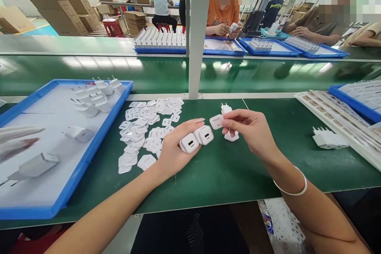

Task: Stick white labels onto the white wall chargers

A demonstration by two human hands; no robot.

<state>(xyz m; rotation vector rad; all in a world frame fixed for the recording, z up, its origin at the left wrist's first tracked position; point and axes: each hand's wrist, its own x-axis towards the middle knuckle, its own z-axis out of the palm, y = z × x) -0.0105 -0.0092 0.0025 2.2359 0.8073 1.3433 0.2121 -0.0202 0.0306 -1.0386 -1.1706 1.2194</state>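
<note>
Two white chargers (pixel 197 139) lie side by side in my left hand (pixel 176 143), fingers wrapped round them, their port faces turned toward me. My right hand (pixel 253 129) pinches a small white cover plate (pixel 216 122) with printing on it, just right of the chargers. Behind and beneath my right fingers, another white plug piece (pixel 231 136) and pins of a charger (pixel 226 108) show on the green table, partly hidden. Many loose white plates (pixel 137 131) are scattered left of my left hand.
A blue-rimmed tray (pixel 80 171) with several chargers stands at the left, a blurred hand (pixel 18 141) over it. More chargers (pixel 329 139) and long white strips (pixel 342 127) lie right. A metal post (pixel 195 35) rises ahead; people sit across the green belt (pixel 143 73).
</note>
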